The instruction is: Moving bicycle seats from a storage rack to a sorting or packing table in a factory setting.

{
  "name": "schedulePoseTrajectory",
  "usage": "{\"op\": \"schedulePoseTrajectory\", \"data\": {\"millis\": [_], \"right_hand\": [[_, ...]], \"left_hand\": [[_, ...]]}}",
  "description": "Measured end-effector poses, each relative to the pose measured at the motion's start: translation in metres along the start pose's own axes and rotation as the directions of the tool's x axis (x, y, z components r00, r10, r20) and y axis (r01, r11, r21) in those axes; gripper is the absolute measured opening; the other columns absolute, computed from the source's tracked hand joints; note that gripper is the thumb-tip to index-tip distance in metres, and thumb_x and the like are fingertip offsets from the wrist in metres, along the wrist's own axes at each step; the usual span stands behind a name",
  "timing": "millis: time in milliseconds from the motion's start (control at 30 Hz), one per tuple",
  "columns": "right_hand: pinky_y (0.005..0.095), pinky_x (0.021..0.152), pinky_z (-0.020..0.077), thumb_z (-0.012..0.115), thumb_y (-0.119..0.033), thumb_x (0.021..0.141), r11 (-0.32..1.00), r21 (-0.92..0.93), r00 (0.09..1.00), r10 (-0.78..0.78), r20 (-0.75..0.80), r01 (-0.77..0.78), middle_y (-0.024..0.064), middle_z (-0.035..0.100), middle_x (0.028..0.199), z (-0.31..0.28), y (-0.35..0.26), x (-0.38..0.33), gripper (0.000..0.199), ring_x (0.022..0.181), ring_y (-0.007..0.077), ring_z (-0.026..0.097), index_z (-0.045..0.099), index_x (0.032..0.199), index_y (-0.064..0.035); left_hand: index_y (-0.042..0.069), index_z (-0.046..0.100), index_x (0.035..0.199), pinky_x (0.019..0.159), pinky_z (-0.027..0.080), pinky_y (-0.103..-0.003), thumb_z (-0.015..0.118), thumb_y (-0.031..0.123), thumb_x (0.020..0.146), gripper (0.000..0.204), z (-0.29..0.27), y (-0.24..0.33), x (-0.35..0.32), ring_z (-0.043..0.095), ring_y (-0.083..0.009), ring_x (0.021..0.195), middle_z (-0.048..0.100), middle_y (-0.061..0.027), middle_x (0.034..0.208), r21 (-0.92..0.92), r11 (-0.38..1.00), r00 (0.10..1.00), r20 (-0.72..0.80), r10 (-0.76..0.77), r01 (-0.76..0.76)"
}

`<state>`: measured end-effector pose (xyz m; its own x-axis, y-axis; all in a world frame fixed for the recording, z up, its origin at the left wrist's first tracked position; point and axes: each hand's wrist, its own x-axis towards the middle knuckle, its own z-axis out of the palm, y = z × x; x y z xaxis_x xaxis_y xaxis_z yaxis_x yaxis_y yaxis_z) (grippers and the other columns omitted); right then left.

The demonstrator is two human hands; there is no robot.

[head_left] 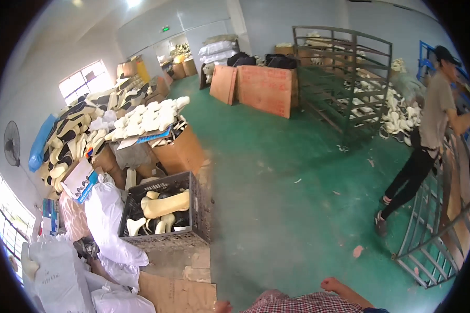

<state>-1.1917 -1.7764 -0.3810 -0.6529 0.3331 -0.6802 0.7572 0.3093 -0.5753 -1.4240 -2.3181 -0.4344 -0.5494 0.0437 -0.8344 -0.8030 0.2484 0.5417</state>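
At the lower edge, my right hand [331,284] is raised above the green floor [277,219] with its fingers curled in; nothing shows in it. Only a bit of my left hand [223,307] comes into view, beside a flat cardboard sheet [177,293], and its fingers are hidden. Ahead on the left, apart from both hands, stands a black plastic crate [201,224]. Cream-coloured moulded foam-like pieces [167,204] lie inside it, some with black parts.
White sacks [109,216] and a tall heap of cream and black pieces [70,130] line the left wall. A metal rack [350,78] stands at the far right. Nearer, a person [433,120] stands at a metal frame [428,235]. Reddish boards [266,88] lean at the back.
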Motion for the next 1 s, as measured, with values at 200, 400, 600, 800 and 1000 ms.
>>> {"op": "schedulePoseTrajectory", "data": {"millis": [200, 400, 600, 800, 1000], "right_hand": [[0.0304, 0.061, 0.052, 0.066, -0.015, 0.082, 0.908, 0.14, 0.918, 0.394, 0.041, -0.396, 0.0081, 0.065, 0.081, -0.068, -0.087, 0.103, 0.011, 0.076, 0.0186, 0.062, 0.069, 0.087, -0.0058], [0.0385, 0.046, 0.0454, 0.063, -0.015, 0.074, 0.611, -0.673, 0.892, -0.132, 0.433, 0.417, 0.0084, 0.063, 0.065, -0.119, -0.18, 0.295, 0.008, 0.056, 0.0187, 0.06, 0.068, 0.073, -0.0086], [0.0372, 0.044, 0.0423, 0.06, -0.018, 0.072, 0.983, -0.179, 0.967, -0.002, 0.256, 0.05, 0.0073, 0.059, 0.056, -0.17, -0.386, 0.491, 0.018, 0.046, 0.0218, 0.054, 0.062, 0.057, -0.009], [0.0304, 0.054, 0.0478, 0.062, -0.02, 0.08, 0.944, -0.076, 0.94, -0.307, 0.149, 0.32, 0.0005, 0.063, 0.076, -0.183, -0.644, 0.683, 0.015, 0.059, 0.0126, 0.057, 0.063, 0.091, -0.0096], [0.031, 0.046, 0.0416, 0.059, -0.022, 0.081, 0.93, 0.156, 0.94, -0.341, 0.031, 0.332, 0.0014, 0.058, 0.063, -0.248, -0.719, 0.78, 0.009, 0.052, 0.0128, 0.054, 0.063, 0.081, -0.0142]], "left_hand": [[0.0, 0.063, 0.089, 0.057, 0.053, -0.03, 0.06, 0.009, 0.08, 0.012, 0.098, 0.203, 0.032, 0.064, -0.0198, 0.068, 0.064, -0.0091, 0.081, -0.336, 0.885, 0.946, -0.078, 0.314, -0.321], [0.002, 0.064, 0.089, 0.055, 0.052, -0.029, 0.057, 0.017, 0.083, 0.017, 0.106, 0.323, 0.092, 0.063, -0.0196, 0.063, 0.066, -0.0104, 0.087, -0.014, 0.938, 0.923, -0.181, 0.339, -0.348], [0.003, 0.064, 0.092, 0.053, 0.051, -0.03, 0.054, 0.017, 0.085, 0.018, 0.072, 0.425, 0.157, 0.062, -0.0199, 0.062, 0.065, -0.0099, 0.085, -0.181, 0.981, 0.958, -0.263, -0.117, 0.07], [0.004, 0.063, 0.091, 0.052, 0.05, -0.03, 0.057, 0.016, 0.084, 0.015, 0.117, 0.749, 0.37, 0.061, -0.02, 0.063, 0.064, -0.0087, 0.082, 0.234, 0.945, 0.973, 0.067, 0.219, -0.229], [0.006, 0.063, 0.091, 0.052, 0.049, -0.03, 0.059, 0.014, 0.083, 0.012, 0.159, 0.992, 0.503, 0.061, -0.0201, 0.063, 0.062, -0.0074, 0.078, 0.296, 0.815, 0.858, 0.306, 0.412, -0.497]]}}
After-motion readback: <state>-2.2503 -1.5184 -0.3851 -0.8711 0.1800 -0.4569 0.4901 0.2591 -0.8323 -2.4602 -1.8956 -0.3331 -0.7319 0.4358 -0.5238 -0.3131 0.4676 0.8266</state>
